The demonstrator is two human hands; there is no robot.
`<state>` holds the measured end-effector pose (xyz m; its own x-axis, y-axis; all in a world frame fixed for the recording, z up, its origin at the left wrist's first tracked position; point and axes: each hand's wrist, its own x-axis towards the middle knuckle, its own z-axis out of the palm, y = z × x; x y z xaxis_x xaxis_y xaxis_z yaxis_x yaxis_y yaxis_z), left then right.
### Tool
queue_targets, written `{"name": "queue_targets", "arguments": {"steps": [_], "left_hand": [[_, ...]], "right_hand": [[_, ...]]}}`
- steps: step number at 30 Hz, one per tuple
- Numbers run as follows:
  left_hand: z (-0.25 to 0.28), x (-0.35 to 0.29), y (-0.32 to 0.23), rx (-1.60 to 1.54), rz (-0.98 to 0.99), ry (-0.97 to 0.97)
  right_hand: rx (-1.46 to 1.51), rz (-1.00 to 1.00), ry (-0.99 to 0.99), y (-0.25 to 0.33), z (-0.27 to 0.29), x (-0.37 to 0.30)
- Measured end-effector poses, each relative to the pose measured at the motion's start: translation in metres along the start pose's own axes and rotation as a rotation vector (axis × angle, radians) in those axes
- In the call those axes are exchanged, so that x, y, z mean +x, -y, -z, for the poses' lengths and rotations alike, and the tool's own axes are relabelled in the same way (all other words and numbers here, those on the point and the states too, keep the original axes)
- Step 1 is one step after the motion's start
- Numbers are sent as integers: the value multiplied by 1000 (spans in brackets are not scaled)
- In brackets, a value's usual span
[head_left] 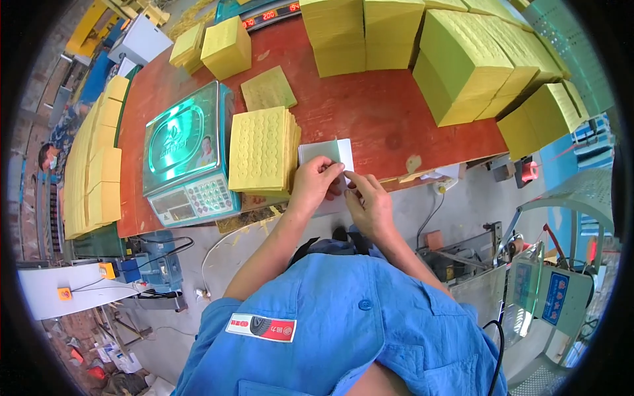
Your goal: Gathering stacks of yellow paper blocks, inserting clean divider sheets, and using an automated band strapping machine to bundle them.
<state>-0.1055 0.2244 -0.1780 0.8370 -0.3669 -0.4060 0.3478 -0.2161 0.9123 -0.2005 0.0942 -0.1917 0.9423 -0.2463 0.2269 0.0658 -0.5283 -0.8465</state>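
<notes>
Close to the table's front edge lies a small stack of thin white and greyish sheets (319, 150), perhaps plastic; I cannot tell their kind. At its near edge my left hand (316, 185) has thumb and fingers pinched together. Facing it, my right hand (371, 206) has its fingertips drawn together, close to the left fingertips. Whatever lies between the fingers is too small and hidden to name. Just left of my left hand stands a stack of yellow paper (259, 150) with rows of round embossed marks. Behind that stack lies a flat yellow paper piece (269, 88).
A teal digital scale (181, 148) stands on the red table (370, 109). Tall yellow paper stacks (462, 63) line the table's far right, and more stacks (99, 178) stand at the left. A green-grey machine (551, 290) is at the right on the floor.
</notes>
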Motion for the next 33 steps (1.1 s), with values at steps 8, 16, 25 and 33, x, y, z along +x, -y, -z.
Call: {"name": "queue_targets", "arguments": {"steps": [8, 16, 25, 33], "left_hand": [[1, 1, 3, -14, -20, 0], [0, -1, -1, -5, -1, -2], [-6, -2, 9, 35, -25, -44], [-16, 7, 34, 339, -601, -399]], "right_hand": [[85, -57, 19, 4, 2, -2], [106, -68, 15, 5, 5, -1], [128, -88, 37, 4, 6, -1], [160, -56, 52, 3, 6, -2]]}}
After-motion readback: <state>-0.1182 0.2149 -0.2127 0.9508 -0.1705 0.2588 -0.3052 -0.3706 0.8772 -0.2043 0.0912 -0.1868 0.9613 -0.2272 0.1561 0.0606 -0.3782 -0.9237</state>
